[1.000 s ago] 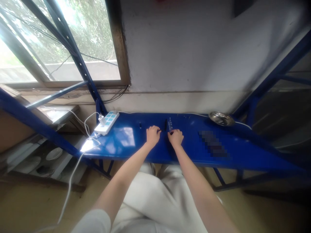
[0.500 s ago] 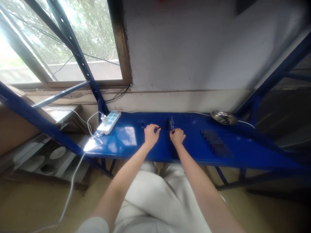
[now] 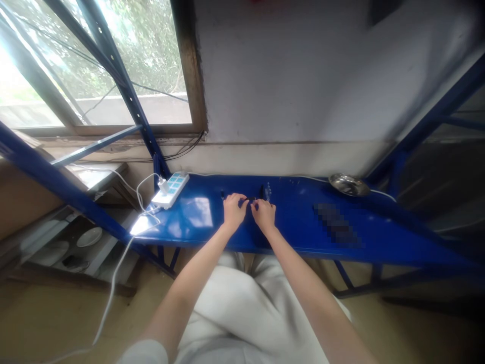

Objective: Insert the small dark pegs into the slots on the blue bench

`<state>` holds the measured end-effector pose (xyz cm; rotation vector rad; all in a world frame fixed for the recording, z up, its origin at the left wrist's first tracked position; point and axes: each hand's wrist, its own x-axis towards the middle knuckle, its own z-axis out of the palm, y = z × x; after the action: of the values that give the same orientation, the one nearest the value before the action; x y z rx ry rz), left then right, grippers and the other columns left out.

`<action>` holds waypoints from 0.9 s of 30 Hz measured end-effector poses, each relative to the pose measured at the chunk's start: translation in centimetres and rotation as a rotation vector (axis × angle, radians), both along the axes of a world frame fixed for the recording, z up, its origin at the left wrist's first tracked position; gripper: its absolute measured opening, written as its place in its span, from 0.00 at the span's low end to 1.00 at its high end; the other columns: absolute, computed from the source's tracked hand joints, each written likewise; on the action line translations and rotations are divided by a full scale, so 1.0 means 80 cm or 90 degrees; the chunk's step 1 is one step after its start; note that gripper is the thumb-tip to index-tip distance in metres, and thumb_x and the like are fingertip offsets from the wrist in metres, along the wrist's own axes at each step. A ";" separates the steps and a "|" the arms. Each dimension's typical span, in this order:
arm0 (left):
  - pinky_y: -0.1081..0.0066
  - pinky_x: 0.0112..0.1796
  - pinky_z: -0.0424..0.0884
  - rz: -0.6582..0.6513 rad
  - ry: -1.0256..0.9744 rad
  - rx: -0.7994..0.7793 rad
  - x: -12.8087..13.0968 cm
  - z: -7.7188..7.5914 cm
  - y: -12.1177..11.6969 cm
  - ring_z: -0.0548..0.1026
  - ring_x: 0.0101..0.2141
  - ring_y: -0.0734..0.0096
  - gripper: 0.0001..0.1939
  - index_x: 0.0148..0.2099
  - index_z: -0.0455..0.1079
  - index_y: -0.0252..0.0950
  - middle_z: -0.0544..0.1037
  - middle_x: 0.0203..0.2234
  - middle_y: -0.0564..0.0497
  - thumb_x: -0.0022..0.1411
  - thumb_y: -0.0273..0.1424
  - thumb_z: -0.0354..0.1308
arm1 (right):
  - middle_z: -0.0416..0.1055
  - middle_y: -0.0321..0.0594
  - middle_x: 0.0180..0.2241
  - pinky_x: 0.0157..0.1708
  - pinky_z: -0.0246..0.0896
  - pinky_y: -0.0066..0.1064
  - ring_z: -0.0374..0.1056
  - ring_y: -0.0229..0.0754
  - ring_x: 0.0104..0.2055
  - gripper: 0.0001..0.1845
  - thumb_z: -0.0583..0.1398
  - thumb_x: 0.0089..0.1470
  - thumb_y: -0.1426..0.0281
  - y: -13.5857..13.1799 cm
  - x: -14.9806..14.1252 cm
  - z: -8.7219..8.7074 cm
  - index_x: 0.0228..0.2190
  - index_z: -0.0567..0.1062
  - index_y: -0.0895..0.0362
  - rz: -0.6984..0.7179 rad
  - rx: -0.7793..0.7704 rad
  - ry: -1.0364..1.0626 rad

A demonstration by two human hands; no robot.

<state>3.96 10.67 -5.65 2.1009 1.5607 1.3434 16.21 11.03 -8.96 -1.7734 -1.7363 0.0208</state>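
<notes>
Over the blue table (image 3: 295,227), my left hand (image 3: 234,210) pinches a small dark slim piece (image 3: 250,198), too small to name. My right hand (image 3: 264,213) is closed in a pinch beside it, with its fingertips at the right end of the dark piece. Whatever is between the right fingers is hidden. Just beyond my right hand lie a row of small clear plastic pieces (image 3: 268,190) and a black upright item (image 3: 261,191). A small dark object (image 3: 223,194) rests left of my left hand.
At the table's left end lies a white power strip (image 3: 172,191) with a plug and white cable (image 3: 113,283). A shiny metal bowl (image 3: 348,184) stands at the back right. A blurred-out dark patch (image 3: 337,224) covers something nearer the right. Blue posts rise at both ends.
My right hand has moved left from the clear plastic pieces to meet my left hand at the dark piece. My left hand has hardly shifted.
</notes>
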 end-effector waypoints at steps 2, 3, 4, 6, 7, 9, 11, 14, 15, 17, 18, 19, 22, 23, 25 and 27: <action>0.66 0.40 0.63 0.002 0.007 -0.003 -0.001 0.002 -0.001 0.71 0.37 0.68 0.04 0.35 0.70 0.37 0.75 0.33 0.50 0.57 0.28 0.55 | 0.73 0.45 0.33 0.41 0.51 0.39 0.65 0.47 0.38 0.11 0.51 0.56 0.70 0.000 0.000 -0.001 0.29 0.72 0.58 0.006 0.001 -0.009; 0.67 0.41 0.63 0.003 0.012 -0.001 -0.001 0.002 -0.001 0.71 0.37 0.68 0.04 0.35 0.70 0.37 0.75 0.33 0.49 0.58 0.28 0.54 | 0.73 0.45 0.33 0.41 0.50 0.39 0.65 0.47 0.38 0.11 0.50 0.56 0.70 0.000 0.000 -0.002 0.29 0.72 0.58 0.010 0.002 -0.013; 0.67 0.41 0.63 0.003 0.017 0.006 -0.002 0.002 -0.001 0.71 0.37 0.68 0.05 0.36 0.70 0.37 0.75 0.33 0.49 0.58 0.29 0.53 | 0.73 0.45 0.33 0.40 0.50 0.38 0.65 0.47 0.38 0.11 0.50 0.56 0.70 0.000 0.000 -0.003 0.29 0.72 0.58 0.015 0.003 -0.016; 0.67 0.42 0.62 -0.008 0.031 0.030 -0.002 0.002 -0.003 0.71 0.39 0.68 0.07 0.39 0.70 0.37 0.75 0.35 0.49 0.60 0.29 0.51 | 0.73 0.45 0.32 0.40 0.50 0.38 0.65 0.46 0.37 0.12 0.50 0.56 0.70 0.000 0.000 -0.005 0.29 0.72 0.58 0.024 0.008 -0.024; 0.66 0.43 0.62 -0.018 0.040 0.046 -0.002 0.001 -0.004 0.70 0.40 0.68 0.09 0.41 0.70 0.37 0.75 0.37 0.48 0.61 0.29 0.49 | 0.73 0.45 0.32 0.39 0.50 0.37 0.65 0.46 0.37 0.13 0.49 0.57 0.70 0.000 0.000 -0.006 0.29 0.72 0.58 0.026 0.011 -0.030; 0.66 0.44 0.62 -0.049 0.069 0.071 -0.001 -0.003 -0.007 0.70 0.42 0.68 0.12 0.45 0.68 0.38 0.74 0.40 0.48 0.62 0.29 0.47 | 0.73 0.44 0.31 0.39 0.49 0.36 0.65 0.45 0.37 0.13 0.49 0.57 0.70 0.001 -0.001 -0.008 0.29 0.72 0.59 0.025 0.019 -0.043; 0.66 0.44 0.62 -0.082 0.101 0.076 -0.001 -0.008 -0.008 0.69 0.43 0.68 0.13 0.47 0.68 0.38 0.73 0.42 0.47 0.62 0.29 0.47 | 0.73 0.44 0.32 0.38 0.48 0.36 0.65 0.45 0.37 0.12 0.50 0.56 0.71 0.001 -0.001 -0.009 0.30 0.72 0.59 0.021 0.032 -0.051; 0.65 0.44 0.64 -0.109 0.109 0.063 0.000 -0.016 -0.007 0.69 0.42 0.67 0.12 0.46 0.68 0.38 0.72 0.42 0.47 0.62 0.28 0.47 | 0.74 0.44 0.33 0.37 0.48 0.35 0.66 0.45 0.37 0.11 0.51 0.55 0.71 0.001 0.000 -0.012 0.32 0.73 0.59 0.024 0.057 -0.052; 0.65 0.44 0.64 -0.111 0.100 0.060 0.001 -0.018 -0.005 0.69 0.42 0.67 0.12 0.45 0.68 0.37 0.72 0.41 0.47 0.62 0.28 0.47 | 0.74 0.44 0.33 0.37 0.47 0.35 0.66 0.45 0.37 0.11 0.51 0.56 0.71 0.001 0.001 -0.014 0.32 0.73 0.59 0.027 0.065 -0.050; 0.65 0.43 0.64 -0.114 0.087 0.054 0.002 -0.020 -0.001 0.70 0.40 0.68 0.09 0.41 0.69 0.36 0.73 0.39 0.48 0.61 0.28 0.48 | 0.74 0.44 0.33 0.37 0.47 0.34 0.66 0.44 0.37 0.11 0.51 0.56 0.70 0.000 0.004 -0.018 0.31 0.73 0.59 0.031 0.082 -0.045; 0.66 0.42 0.65 -0.116 0.090 0.051 0.002 -0.020 0.001 0.69 0.39 0.68 0.08 0.39 0.69 0.36 0.73 0.37 0.48 0.61 0.28 0.49 | 0.74 0.44 0.33 0.36 0.47 0.34 0.66 0.44 0.37 0.11 0.51 0.56 0.70 0.000 0.005 -0.020 0.31 0.73 0.59 0.033 0.090 -0.041; 0.66 0.42 0.65 -0.117 0.102 0.046 0.003 -0.019 0.003 0.69 0.39 0.68 0.07 0.37 0.69 0.36 0.73 0.37 0.48 0.60 0.28 0.50 | 0.74 0.44 0.33 0.36 0.47 0.34 0.66 0.44 0.36 0.12 0.51 0.56 0.69 0.000 0.007 -0.023 0.31 0.73 0.58 0.034 0.098 -0.038; 0.66 0.39 0.64 -0.119 0.172 0.034 0.004 -0.013 0.007 0.68 0.37 0.68 0.07 0.37 0.69 0.36 0.73 0.37 0.49 0.60 0.30 0.50 | 0.74 0.45 0.33 0.37 0.48 0.34 0.66 0.44 0.36 0.12 0.51 0.57 0.68 0.000 0.011 -0.029 0.33 0.73 0.59 0.034 0.123 -0.025; 0.66 0.39 0.63 -0.120 0.200 0.034 0.003 -0.011 0.008 0.68 0.38 0.68 0.08 0.37 0.69 0.36 0.73 0.37 0.48 0.61 0.30 0.50 | 0.74 0.45 0.33 0.37 0.48 0.34 0.66 0.44 0.36 0.13 0.51 0.57 0.68 0.001 0.012 -0.031 0.33 0.73 0.59 0.033 0.132 -0.019; 0.65 0.39 0.62 -0.129 0.253 0.040 0.002 -0.005 0.009 0.68 0.38 0.67 0.10 0.38 0.69 0.36 0.73 0.37 0.48 0.62 0.31 0.48 | 0.74 0.45 0.34 0.37 0.48 0.35 0.66 0.44 0.36 0.13 0.51 0.57 0.67 0.001 0.014 -0.033 0.33 0.73 0.59 0.029 0.152 -0.006; 0.65 0.40 0.61 -0.153 0.301 0.055 0.000 0.002 0.011 0.68 0.39 0.67 0.11 0.39 0.70 0.35 0.73 0.38 0.47 0.63 0.32 0.46 | 0.74 0.46 0.34 0.37 0.49 0.34 0.66 0.44 0.35 0.13 0.51 0.57 0.67 0.001 0.015 -0.034 0.34 0.73 0.59 0.026 0.170 0.005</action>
<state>3.93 11.53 -5.45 2.7022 1.3489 0.8907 17.43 11.12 -11.67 -1.5425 -1.6826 -0.1792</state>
